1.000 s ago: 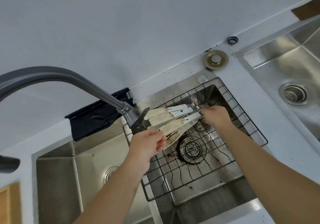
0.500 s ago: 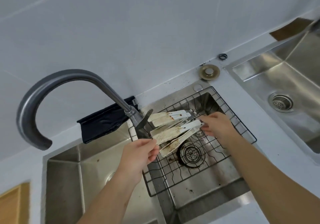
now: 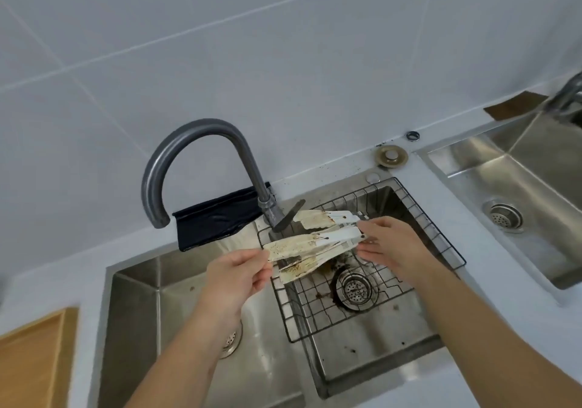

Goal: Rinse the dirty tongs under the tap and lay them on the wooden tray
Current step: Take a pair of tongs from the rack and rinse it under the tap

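Over the wire rack (image 3: pixel 362 297) in the right basin, stained tongs (image 3: pixel 315 247) are now pinched at the tips by the left hand (image 3: pixel 239 272), hinge end gripped by the right hand (image 3: pixel 390 247), swung nearer from the tap (image 3: pixel 201 168); unrinsed, no water seen, tray (image 3: pixel 31 354) near-left.

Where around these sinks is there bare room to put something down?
Bare white counter runs between the wire rack and the right-hand sink. The wooden tray at lower left shows bare. It is crowded over the rack, where both hands hold the tongs.
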`<act>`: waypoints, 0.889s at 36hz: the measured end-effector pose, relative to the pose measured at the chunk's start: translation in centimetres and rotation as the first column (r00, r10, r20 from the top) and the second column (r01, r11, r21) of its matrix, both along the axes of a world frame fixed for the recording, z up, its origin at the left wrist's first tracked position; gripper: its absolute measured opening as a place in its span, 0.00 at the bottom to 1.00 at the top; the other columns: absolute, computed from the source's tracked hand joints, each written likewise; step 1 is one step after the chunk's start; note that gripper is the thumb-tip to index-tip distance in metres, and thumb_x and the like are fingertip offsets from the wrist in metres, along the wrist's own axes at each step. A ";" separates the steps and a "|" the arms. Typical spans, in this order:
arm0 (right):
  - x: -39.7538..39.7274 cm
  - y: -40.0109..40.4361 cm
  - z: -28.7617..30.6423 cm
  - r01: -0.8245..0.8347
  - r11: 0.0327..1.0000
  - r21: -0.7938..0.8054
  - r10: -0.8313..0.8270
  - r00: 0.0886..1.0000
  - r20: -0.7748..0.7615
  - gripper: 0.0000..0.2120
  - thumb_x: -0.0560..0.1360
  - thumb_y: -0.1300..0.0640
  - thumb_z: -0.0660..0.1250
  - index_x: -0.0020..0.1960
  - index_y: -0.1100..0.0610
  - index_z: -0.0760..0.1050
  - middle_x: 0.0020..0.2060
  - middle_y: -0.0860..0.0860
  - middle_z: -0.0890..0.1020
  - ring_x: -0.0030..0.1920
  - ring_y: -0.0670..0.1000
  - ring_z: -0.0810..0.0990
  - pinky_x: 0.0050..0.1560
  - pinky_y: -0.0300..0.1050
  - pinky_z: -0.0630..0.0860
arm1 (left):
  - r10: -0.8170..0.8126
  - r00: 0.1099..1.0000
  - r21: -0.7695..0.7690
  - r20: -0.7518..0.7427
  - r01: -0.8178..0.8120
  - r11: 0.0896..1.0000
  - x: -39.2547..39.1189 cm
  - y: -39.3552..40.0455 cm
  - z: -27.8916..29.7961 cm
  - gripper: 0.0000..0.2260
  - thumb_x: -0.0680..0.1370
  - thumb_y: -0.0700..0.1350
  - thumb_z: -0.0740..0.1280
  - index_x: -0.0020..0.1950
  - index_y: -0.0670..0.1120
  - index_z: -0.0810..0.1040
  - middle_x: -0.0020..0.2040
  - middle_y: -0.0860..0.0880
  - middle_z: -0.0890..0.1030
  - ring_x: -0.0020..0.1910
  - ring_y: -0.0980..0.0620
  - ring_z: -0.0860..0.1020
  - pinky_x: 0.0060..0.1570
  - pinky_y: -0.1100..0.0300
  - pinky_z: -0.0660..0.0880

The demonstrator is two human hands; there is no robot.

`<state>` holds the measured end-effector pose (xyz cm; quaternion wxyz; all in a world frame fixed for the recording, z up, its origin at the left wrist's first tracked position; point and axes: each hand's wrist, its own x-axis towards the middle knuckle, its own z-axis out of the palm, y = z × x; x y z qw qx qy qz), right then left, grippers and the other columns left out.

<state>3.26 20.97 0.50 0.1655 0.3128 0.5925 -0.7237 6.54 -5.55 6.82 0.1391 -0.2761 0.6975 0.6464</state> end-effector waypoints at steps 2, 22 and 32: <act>0.3 -1.1 0.6 -0.018 1.000 -0.006 0.018 1.000 -0.014 0.10 0.75 0.57 0.75 0.52 0.61 0.78 0.52 0.65 0.85 0.51 0.62 0.87 0.50 0.53 0.84 | 0.016 0.999 -0.003 -0.028 -0.016 1.000 0.5 -1.2 0.4 0.03 0.76 0.38 0.73 0.47 0.39 0.84 0.35 0.46 0.85 0.36 0.50 0.80 0.39 0.58 0.78; 2.8 -13.6 6.2 -0.325 0.944 -0.048 0.324 0.945 -0.040 0.14 0.73 0.59 0.76 0.55 0.65 0.81 0.47 0.59 0.87 0.47 0.56 0.84 0.55 0.51 0.83 | 0.028 0.990 -0.049 -0.141 -0.035 0.998 3.8 -15.8 2.6 0.03 0.76 0.39 0.73 0.44 0.41 0.86 0.37 0.43 0.85 0.38 0.48 0.80 0.46 0.52 0.79; 5.1 -18.5 7.6 -0.306 0.948 -0.091 0.302 0.952 -0.052 0.05 0.76 0.61 0.73 0.50 0.61 0.81 0.48 0.59 0.87 0.49 0.57 0.86 0.58 0.53 0.82 | 0.056 0.985 0.002 -0.165 -0.056 0.998 4.4 -20.6 2.1 0.02 0.76 0.38 0.73 0.45 0.41 0.86 0.37 0.43 0.84 0.35 0.50 0.78 0.40 0.57 0.76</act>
